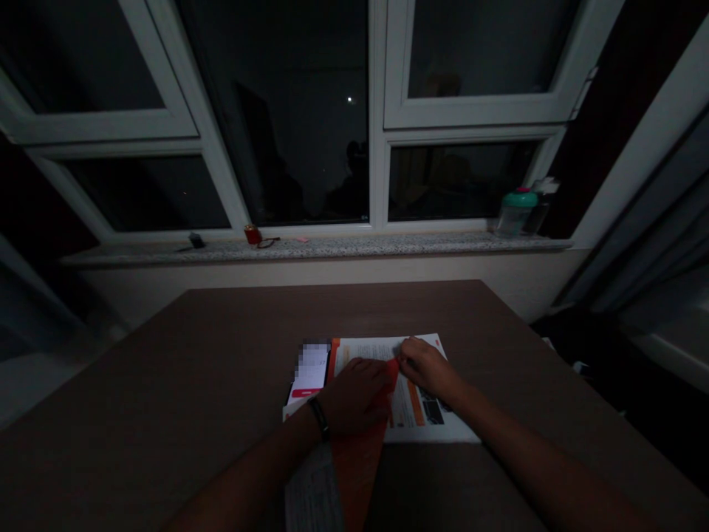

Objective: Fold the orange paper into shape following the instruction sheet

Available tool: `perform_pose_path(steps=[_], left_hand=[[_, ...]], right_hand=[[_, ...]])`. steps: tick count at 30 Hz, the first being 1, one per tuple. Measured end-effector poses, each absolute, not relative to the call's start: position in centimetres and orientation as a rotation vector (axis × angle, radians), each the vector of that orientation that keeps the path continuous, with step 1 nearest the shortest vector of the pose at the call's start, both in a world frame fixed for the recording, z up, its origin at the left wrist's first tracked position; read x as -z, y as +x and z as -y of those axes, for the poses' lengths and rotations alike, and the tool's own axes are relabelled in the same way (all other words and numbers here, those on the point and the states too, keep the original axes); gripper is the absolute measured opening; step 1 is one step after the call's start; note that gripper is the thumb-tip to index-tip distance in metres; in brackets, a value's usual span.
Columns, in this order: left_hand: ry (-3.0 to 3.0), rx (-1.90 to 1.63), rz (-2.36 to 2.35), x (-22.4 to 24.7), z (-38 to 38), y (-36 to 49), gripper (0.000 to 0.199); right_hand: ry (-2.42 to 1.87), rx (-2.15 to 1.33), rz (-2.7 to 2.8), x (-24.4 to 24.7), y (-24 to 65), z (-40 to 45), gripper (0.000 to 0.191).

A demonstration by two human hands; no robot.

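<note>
A tapering piece of orange paper point(360, 465) is lying under the left hand point(354, 395), with its pointed tip rising between both hands. The left hand is pressing palm down across it, flat rather than visibly closed. The right hand point(426, 368) is curling down just beside the tip, though I cannot tell whether it is pinching the paper. Beneath both hands, a printed leaflet point(415, 391) is lying flat on the brown table point(166, 414). A black wristband point(318, 418) is circling the left wrist, and a phone point(309, 373) with a blurred screen is lying just beyond it. A second printed sheet point(313, 491) is showing below the left wrist. Far ahead of the hands, a stone window sill point(388, 247) is holding a green-capped plastic bottle point(516, 213), a small red object point(252, 235), and glasses point(268, 242).
</note>
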State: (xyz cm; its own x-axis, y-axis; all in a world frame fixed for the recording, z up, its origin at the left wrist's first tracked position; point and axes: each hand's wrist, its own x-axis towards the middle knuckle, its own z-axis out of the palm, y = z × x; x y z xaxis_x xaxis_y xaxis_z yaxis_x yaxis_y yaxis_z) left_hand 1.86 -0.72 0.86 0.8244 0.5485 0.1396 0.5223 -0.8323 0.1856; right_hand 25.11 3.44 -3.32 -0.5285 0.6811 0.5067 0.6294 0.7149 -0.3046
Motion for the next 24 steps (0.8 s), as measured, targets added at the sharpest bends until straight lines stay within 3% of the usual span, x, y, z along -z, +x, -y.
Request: perform_pose_path(steps=[10,24], left_hand=[[2.891,-0.191,-0.908,-1.0,0.8,2.0,0.046],[2.861,-0.268,-0.919,-0.2,0.8,2.0,0.049]], right_hand=[[-0.863,-0.337,2.364,3.2,24.4,-1.4,0.017],[-0.737,-0.314,2.421,3.3,24.2,-1.2,0.019]])
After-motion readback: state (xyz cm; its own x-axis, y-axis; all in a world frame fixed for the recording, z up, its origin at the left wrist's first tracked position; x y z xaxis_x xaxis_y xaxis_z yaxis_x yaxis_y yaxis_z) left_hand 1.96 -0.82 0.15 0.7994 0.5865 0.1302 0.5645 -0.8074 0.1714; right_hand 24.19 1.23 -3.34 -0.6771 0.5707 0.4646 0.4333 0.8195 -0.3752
